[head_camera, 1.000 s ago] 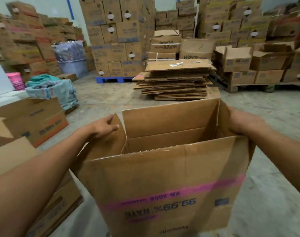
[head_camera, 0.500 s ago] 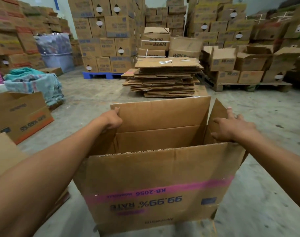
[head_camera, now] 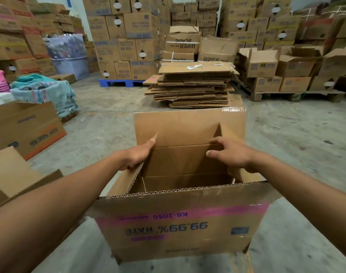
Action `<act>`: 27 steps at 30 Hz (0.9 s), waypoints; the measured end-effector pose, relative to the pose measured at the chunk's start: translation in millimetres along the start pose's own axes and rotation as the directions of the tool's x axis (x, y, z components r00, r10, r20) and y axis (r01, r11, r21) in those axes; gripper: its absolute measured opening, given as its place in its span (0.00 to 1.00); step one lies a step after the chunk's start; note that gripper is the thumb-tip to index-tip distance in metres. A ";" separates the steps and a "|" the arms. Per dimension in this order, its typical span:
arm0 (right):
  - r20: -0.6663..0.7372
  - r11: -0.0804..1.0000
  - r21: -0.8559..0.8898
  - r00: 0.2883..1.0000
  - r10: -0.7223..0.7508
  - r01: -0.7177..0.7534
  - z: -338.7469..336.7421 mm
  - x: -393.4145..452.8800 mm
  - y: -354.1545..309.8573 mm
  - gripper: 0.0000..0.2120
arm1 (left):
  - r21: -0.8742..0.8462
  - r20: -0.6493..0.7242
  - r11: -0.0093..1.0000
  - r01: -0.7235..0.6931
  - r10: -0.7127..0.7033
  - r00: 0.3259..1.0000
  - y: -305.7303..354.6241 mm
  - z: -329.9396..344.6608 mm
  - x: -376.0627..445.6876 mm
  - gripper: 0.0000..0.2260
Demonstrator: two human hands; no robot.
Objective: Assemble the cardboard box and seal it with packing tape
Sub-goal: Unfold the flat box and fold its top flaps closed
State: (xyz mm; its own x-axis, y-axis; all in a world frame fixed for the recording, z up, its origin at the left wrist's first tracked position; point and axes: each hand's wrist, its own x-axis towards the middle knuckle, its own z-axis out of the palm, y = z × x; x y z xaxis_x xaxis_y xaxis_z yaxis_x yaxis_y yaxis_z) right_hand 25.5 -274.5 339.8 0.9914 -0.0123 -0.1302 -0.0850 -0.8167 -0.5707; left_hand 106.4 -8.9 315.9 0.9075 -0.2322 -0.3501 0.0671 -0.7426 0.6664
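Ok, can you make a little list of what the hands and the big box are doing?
box: open brown cardboard box with pink stripe, print upside down
left hand: left hand pressing the left side flap inward
right hand: right hand pressing the right side flap inward
behind: stack of flattened cardboard sheets
tape: none on the top flaps yet

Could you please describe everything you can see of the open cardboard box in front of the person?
The cardboard box is brown corrugated board standing open on the concrete floor, printed upside down with "99.99% RATE", "KB-2056" and a pink stripe. Its far flap stands up; the left hand and right hand press the two side flaps inward. Inside looks empty.
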 end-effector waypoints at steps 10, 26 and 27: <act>0.350 0.951 -0.305 0.935 0.059 0.055 27.9 -26.7 17.3 0.37 | 0.405 -0.099 0.913 0.044 -0.004 0.995 -37.5 57.4 17.6 0.42; 0.642 0.880 -0.456 0.734 0.223 0.132 29.9 -25.3 2.3 0.37 | 0.484 -0.278 0.855 0.186 -0.051 0.959 -60.6 57.3 36.1 0.30; 0.620 0.882 -0.449 0.761 0.192 0.143 25.1 -19.6 -3.5 0.37 | 0.515 -0.255 0.843 0.158 -0.025 0.967 -65.4 53.2 34.9 0.30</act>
State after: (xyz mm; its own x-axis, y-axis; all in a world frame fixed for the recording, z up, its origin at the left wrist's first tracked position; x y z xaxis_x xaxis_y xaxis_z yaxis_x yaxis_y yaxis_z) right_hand 3.9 -256.9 324.0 0.6765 0.1915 -0.7111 0.1116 -0.9811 -0.1580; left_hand 111.6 -1.8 225.0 0.9812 -0.0457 -0.1874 -0.0139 -0.9858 0.1674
